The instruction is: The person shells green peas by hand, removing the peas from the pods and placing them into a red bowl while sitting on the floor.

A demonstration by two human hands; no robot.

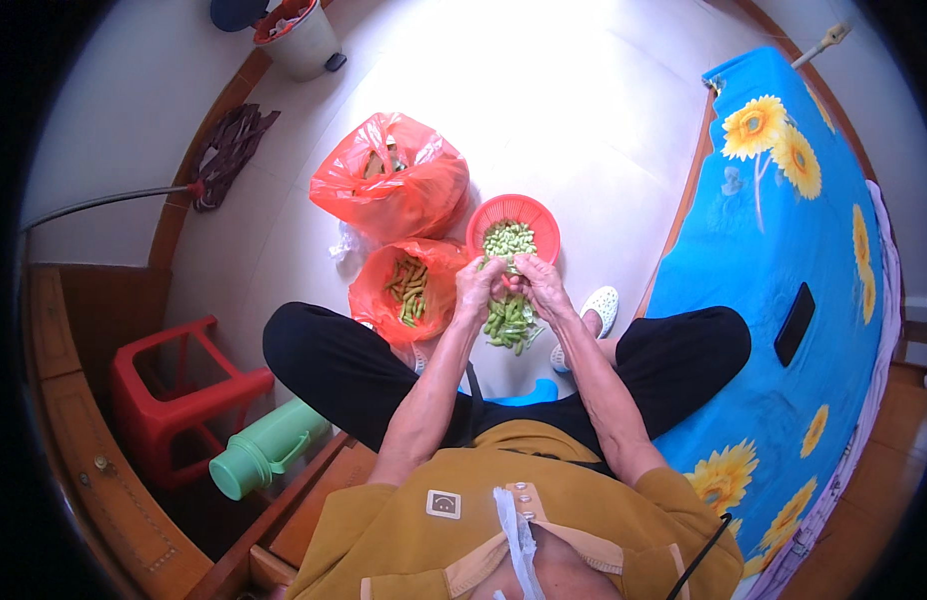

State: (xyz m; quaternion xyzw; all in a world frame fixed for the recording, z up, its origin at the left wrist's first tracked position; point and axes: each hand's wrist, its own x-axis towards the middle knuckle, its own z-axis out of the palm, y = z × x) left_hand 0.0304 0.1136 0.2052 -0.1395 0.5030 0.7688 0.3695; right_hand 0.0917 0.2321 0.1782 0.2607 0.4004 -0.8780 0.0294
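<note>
My left hand (481,286) and my right hand (540,283) meet over the near rim of a red plastic colander (551,225), fingertips close together on what looks like a green bean pod. The colander holds shelled green beans (510,238). Below my hands, a heap of green pods (511,324) lies on the floor. To the left, an open red plastic bag (370,296) contains unshelled bean pods (409,289). Something small and red shows between my hands; what it is cannot be told.
A fuller red plastic bag (426,199) stands behind the pod bag. At left are a red plastic stool (167,409), a green thermos flask (265,450) and a mop head (235,154). A trash bin (302,45) stands farther back. Rightward, a phone (795,324) lies on a sunflower-print cloth (741,277).
</note>
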